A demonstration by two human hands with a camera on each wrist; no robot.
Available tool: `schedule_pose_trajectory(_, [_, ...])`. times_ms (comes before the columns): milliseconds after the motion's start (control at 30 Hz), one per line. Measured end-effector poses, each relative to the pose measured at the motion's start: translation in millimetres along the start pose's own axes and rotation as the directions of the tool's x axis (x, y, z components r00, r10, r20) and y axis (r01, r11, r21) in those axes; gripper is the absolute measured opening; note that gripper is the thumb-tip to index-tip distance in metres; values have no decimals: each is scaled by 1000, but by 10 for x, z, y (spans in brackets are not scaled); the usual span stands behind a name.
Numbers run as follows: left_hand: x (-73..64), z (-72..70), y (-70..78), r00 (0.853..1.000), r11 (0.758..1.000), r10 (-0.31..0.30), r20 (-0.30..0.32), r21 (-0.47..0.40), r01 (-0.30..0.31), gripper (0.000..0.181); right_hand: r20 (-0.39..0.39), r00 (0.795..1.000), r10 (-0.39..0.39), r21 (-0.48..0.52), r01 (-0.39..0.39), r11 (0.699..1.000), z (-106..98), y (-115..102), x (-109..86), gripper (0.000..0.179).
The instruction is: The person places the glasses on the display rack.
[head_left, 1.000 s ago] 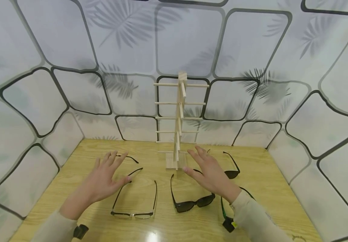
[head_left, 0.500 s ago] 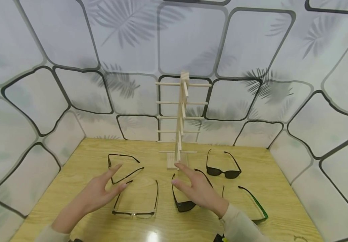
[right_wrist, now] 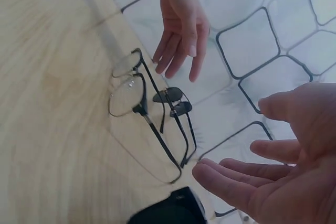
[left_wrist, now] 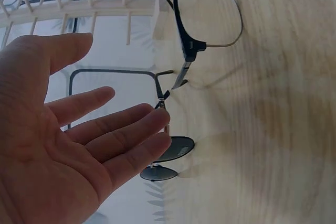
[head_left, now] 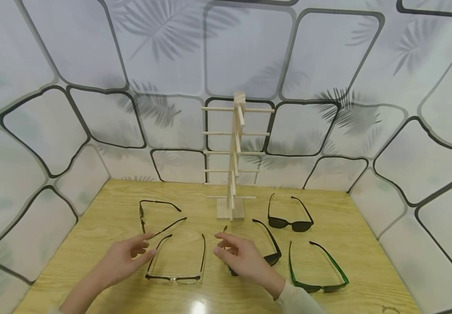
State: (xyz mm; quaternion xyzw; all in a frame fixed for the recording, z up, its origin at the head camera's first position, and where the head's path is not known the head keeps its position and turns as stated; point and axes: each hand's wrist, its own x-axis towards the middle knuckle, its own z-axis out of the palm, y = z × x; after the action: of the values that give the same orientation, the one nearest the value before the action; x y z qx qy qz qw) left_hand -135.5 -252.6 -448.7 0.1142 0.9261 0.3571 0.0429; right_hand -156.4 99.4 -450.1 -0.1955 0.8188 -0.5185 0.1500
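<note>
My left hand (head_left: 121, 259) hovers with relaxed fingers between two pairs, holding nothing. Behind it lie glasses (head_left: 142, 213) turned sideways; their lenses look dark in the left wrist view. To its right are clear glasses (head_left: 159, 276) with a black browline, temples pointing away from me. My right hand (head_left: 247, 264) is above black sunglasses (head_left: 274, 258) and hides part of their front. Its fingers are loosely bent around nothing, as the right wrist view also shows. A wooden rack (head_left: 235, 144) with several pairs of side pegs stands upright behind the glasses, its pegs bare.
Black sunglasses (head_left: 300, 226) lie at the back right of the wooden table (head_left: 367, 244). Sunglasses with green temples (head_left: 337, 264) lie nearer on the right, temples unfolded. A patterned wall covering (head_left: 245, 52) encloses the back and both sides.
Both hands have drawn back toward me, the right one also moving left. The left-hand glasses, rear sunglasses and green-templed sunglasses have come into fuller view. The glasses and rack stay in place.
</note>
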Motion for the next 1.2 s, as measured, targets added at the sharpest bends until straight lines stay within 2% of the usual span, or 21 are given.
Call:
schedule_pose_trajectory(200, [-60, 70, -79, 996, 995, -68, 50, -71, 71, 58, 58, 998, 24, 60, -27, 998, 162, 48, -35, 47])
schedule_pose_trajectory(433, [-124, 134, -154, 988, 981, -95, 124, -159, 114, 63, 74, 995, 60, 88, -66, 994, 283, 114, -78, 44])
schedule_pose_trajectory(633, [-143, 163, -204, 981, 973, -101, 164, -189, 132, 62, 69, 997, 46, 73, -51, 996, 340, 129, -92, 45])
schedule_pose_trajectory(767, [-154, 190, -262, 977, 964, -79, 198, -234, 126, 61, 84, 996, 41, 93, -49, 994, 400, 154, -99, 43])
schedule_pose_trajectory(933, [-166, 223, -316, 975, 948, -14, 222, -308, 84, 56, 81, 996, 37, 133, -47, 990, 487, 197, -109, 44])
schedule_pose_trajectory(1200, [-158, 257, -360, 975, 938, 20, 222, -341, 59, 52, 91, 996, 17, 138, -30, 990, 563, 254, -107, 42])
